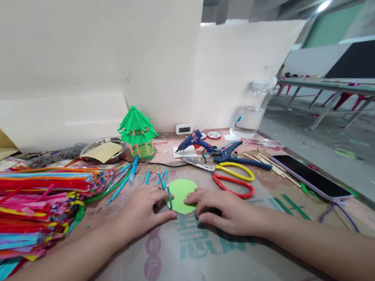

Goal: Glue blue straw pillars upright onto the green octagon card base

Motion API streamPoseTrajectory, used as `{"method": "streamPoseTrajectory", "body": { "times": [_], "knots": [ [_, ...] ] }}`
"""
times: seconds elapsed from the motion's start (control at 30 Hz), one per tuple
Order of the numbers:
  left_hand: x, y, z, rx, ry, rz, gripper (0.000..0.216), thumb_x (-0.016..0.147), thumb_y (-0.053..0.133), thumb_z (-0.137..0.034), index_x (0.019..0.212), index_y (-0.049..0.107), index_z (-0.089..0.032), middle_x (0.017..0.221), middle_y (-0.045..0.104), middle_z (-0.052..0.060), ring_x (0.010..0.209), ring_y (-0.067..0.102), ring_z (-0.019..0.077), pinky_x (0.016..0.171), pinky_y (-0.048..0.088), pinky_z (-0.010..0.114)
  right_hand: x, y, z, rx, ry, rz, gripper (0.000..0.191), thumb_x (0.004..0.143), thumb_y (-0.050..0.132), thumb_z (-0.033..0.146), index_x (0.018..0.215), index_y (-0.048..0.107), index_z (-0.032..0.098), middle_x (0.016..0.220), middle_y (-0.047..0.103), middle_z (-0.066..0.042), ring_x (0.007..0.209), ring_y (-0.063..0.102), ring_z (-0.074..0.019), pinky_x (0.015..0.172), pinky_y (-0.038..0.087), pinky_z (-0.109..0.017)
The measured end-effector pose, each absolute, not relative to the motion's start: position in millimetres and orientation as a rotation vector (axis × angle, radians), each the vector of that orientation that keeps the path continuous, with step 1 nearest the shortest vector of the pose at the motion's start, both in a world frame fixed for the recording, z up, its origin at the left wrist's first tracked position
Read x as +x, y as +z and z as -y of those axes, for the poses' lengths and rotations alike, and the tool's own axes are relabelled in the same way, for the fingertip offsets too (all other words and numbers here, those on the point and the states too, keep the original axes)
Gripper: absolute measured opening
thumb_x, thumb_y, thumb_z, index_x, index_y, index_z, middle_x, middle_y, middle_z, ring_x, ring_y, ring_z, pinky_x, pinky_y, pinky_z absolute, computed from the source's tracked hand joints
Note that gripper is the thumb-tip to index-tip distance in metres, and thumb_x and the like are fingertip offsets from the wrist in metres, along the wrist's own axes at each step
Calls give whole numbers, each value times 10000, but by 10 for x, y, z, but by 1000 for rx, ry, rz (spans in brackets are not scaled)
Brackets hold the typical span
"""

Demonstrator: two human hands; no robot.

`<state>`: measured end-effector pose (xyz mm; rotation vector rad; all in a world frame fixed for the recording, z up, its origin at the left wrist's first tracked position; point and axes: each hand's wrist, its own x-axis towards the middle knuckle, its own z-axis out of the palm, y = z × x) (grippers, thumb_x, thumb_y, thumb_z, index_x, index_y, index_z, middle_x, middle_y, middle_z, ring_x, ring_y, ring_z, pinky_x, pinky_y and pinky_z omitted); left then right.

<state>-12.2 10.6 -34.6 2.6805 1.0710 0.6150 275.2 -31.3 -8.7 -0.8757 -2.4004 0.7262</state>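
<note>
Slim, straight blue strip (169, 198) along the light-green, many-sided flat card's (183, 194) left edge pointed toward the desk's (165, 152) far edge, nearest the left hand (144, 208), grip unclear, right hand (225, 209) unclenched

White digital clock (183, 128) near white wall (162, 60). See-through bottle (249, 117) right of clock. Dark-screened phone (307, 175) lying flat. Red stools (343, 101) under far-off table (333, 86).

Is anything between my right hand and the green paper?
Nothing visible: your right hand overlaps the right edge of the green paper. The short blue strip is along its left side, by your left hand.
</note>
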Motion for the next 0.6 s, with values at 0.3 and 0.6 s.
{"method": "streamPoseTrajectory", "body": {
  "times": [0.3, 0.6],
  "knots": [
    [-124, -279, -65, 2671, 661, -1041, 455, 884, 696, -670, 950, 726, -221, 803, 683, 28, 791, 629, 221, 710, 443, 316, 2703, -97, 294, -855, 488, 2428, 172, 1020, 589, 279, 940, 716, 196, 1143, 791, -102, 1067, 739, -214, 950, 586, -373],
    [-170, -71, 12, 2148, 1287, -1175, 417, 1056, 352, -490, 734, 435, -237, 698, 481, -3, 671, 484, 181, 663, 435, 324, 2721, -103, 273, -836, 463, 2441, 152, 1020, 590, 248, 937, 708, 197, 1133, 793, -84, 1067, 741, -195, 937, 587, -342]
  ]
}}
